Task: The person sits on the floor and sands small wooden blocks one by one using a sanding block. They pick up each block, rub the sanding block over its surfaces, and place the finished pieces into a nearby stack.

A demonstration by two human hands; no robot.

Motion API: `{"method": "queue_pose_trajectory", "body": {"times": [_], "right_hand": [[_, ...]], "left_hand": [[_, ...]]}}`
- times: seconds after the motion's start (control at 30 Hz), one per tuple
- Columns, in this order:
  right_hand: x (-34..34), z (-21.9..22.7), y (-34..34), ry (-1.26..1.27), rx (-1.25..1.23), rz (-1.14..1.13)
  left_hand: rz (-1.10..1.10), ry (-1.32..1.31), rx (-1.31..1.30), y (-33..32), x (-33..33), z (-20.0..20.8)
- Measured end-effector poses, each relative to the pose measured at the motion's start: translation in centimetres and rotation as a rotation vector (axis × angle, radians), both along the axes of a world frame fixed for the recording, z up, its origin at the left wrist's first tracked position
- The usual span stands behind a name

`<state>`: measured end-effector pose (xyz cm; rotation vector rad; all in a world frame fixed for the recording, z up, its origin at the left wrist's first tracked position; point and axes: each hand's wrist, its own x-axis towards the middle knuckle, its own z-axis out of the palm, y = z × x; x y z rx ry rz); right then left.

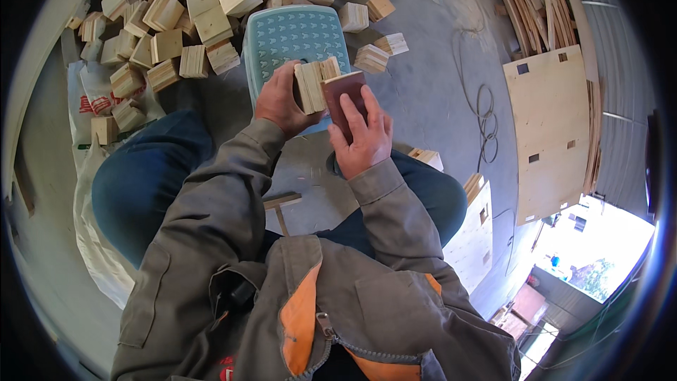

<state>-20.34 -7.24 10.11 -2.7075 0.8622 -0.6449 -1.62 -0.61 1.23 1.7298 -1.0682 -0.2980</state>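
Above the near edge of a light-blue plastic stool (296, 35), my left hand (282, 99) is wrapped round a layered plywood block (309, 88), with its edge layers showing. A flat reddish-brown rectangular board (342, 95) with a pale edge sits against the block's right side. Over the board's face lie the fingers of my right hand (365, 130), and its thumb is at the lower left edge. Whether the board is a sanding block or a faced piece of wood I cannot tell. The palm side of my left hand is partly hidden.
A big heap of plywood blocks (211, 21) covers the floor at the far left, with several loose ones right of the stool. A white plastic sack (84, 162) lies by my left knee. Thin cable (486, 109) coils on the floor; boards (553, 120) lean at right.
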Motion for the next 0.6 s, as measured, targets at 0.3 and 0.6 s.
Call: {"method": "queue_pose_trajectory", "body": {"times": [0.3,0.6], "right_hand": [[11.5,1.1,-8.1,0.168,0.097,-0.13],[3.0,0.3,-2.5,0.112,0.017,-0.024]], "left_hand": [[0.021,0.037,0.008,0.1,0.3,0.5],[0.037,0.004,-0.016,0.3,0.4,0.0]]}}
